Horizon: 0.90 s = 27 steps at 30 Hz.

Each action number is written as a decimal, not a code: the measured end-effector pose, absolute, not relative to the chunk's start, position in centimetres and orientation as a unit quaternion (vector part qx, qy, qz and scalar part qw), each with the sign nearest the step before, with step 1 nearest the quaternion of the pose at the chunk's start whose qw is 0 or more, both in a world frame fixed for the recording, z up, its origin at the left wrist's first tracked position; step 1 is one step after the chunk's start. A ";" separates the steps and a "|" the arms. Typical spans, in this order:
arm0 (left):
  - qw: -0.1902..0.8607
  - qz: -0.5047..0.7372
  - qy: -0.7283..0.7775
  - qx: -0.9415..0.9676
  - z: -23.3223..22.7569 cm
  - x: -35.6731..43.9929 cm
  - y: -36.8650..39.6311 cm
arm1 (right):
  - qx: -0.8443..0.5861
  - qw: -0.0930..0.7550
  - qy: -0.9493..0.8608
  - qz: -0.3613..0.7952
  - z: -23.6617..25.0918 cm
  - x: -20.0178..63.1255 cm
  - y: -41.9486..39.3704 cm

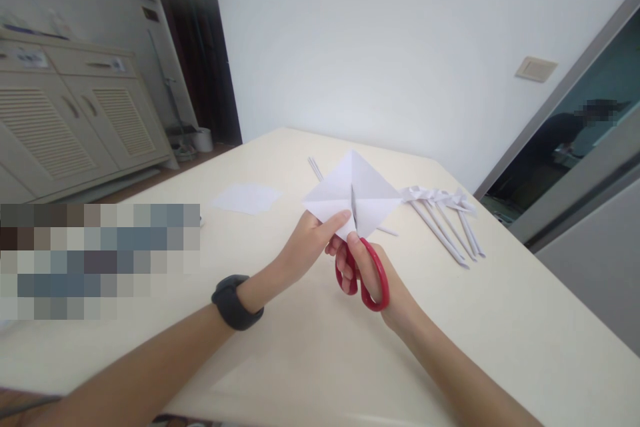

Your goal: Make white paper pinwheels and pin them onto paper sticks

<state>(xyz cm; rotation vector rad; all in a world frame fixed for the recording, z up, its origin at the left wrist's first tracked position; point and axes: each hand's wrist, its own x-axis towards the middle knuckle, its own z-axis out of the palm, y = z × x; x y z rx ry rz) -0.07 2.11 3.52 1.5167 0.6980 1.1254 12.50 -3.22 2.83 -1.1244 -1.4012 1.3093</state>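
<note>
A square sheet of thin white paper (376, 195), creased along its diagonals and turned like a diamond, is held up above the middle of the cream-coloured bench (310, 354). The left hand (316, 237) is clamped on its near left edge, thumb lying on top and fingers underneath; a black watch-like band (236, 302) circles that wrist. The right hand (369, 272) is closed around a pair of scissors with red loop handles (383, 280), its thumb through the right loop, just beside the left hand's fingertips. The scissors' blades run away from the near corner along the middle crease, partly covered by the paper, so how far they are spread cannot be told. Behind the sheet lie thin white rolled-paper sticks (314, 166), their middle stretch blocked from sight by the paper and the hands. To the right, near the far right edge of the bench, is a row of white rolled-paper rods with folded paper heads (443, 220), some heads overlapping. To the left, well apart from the hands, lies a flat spread of white paper sheets (247, 198); a pixelated patch hides the bench's left side. Beyond, at far left, stand a pale louvred cabinet (80, 114) and a small white bin (203, 140); at far right, a dark-clothed person (545, 137) shows through an opening.
</note>
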 end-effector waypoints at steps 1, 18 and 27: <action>0.535 0.472 0.293 0.637 3.5 -0.1 2.1 | -0.453 0.444 -0.564 0.528 2.8 12.5 -3.2; 0.436 0.730 0.248 0.464 5.6 -1.8 4.2 | -0.400 0.323 -0.567 0.643 2.2 13.7 -2.9; 0.514 0.505 0.324 0.613 4.5 -1.5 4.6 | -0.384 0.578 -0.405 0.595 2.8 16.7 0.2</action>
